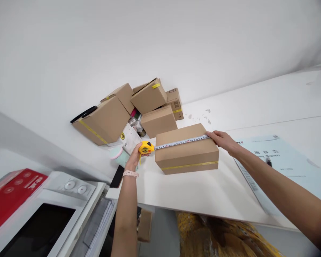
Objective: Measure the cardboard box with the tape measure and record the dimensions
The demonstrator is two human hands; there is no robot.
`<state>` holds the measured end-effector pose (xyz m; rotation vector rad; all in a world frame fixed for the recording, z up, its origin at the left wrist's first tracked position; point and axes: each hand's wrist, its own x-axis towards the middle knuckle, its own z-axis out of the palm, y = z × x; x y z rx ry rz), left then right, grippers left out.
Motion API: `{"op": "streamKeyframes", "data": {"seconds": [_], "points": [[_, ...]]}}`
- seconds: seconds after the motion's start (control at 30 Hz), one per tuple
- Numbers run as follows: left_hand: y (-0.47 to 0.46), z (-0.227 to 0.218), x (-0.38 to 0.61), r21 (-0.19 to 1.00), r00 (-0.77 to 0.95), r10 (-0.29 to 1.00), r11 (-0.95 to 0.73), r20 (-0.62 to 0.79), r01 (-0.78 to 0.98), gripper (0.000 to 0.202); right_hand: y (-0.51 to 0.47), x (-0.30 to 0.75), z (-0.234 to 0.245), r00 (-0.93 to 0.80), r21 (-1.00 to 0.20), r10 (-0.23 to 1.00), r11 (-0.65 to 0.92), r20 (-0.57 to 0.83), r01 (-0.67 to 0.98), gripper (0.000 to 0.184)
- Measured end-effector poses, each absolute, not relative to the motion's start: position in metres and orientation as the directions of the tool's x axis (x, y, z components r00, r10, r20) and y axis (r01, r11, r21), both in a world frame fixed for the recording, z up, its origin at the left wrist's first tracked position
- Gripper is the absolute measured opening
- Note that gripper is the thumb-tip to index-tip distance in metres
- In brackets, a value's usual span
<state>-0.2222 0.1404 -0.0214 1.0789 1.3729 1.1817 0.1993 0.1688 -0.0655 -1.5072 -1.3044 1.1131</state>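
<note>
A brown cardboard box [184, 157] with a yellow strip along its front side lies on the white table. My left hand [135, 156] is closed around the yellow case of a tape measure [146, 147], just off the box's left end. The white blade runs out across the box's top, lengthwise. At the right end, my right hand [223, 141] pinches the tip of the blade by the box's edge. A pink band circles my left wrist.
Several cardboard boxes [104, 119] stand piled against the wall. A mint cup [120, 155] and a dark phone [117, 176] sit left of my hand. Blue printed sheets [283, 164] with a black pen lie right. A white microwave [42, 214] stands at lower left.
</note>
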Motion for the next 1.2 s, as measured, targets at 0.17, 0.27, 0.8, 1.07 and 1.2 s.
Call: {"op": "streamKeyframes", "data": {"seconds": [0.17, 0.27, 0.8, 1.07, 1.2], "points": [[0.148, -0.028, -0.230, 0.988, -0.086, 0.985, 0.154, -0.153, 0.005, 0.045, 0.164, 0.193, -0.067, 0.069, -0.949, 0.991, -0.129, -0.114, 0.288, 0.054], [0.152, -0.030, -0.231, 0.986, -0.057, 0.985, 0.165, -0.164, 0.005, 0.045, 0.163, 0.193, -0.068, 0.070, -0.944, 0.991, -0.127, -0.111, 0.303, 0.056], [0.150, -0.030, -0.230, 0.985, -0.049, 0.984, 0.171, -0.171, 0.011, 0.047, 0.162, 0.194, -0.068, 0.063, -0.945, 0.987, -0.159, -0.147, 0.286, 0.054], [0.147, -0.023, -0.223, 0.992, -0.066, 0.991, 0.120, -0.117, 0.044, 0.045, 0.162, 0.194, -0.046, 0.054, -0.798, 0.997, -0.081, -0.061, 0.598, 0.046], [0.125, -0.004, -0.210, 0.997, -0.054, 0.998, 0.047, -0.044, 0.056, 0.047, 0.167, 0.203, -0.035, 0.024, -0.810, 0.999, -0.032, -0.022, 0.586, 0.041]]}}
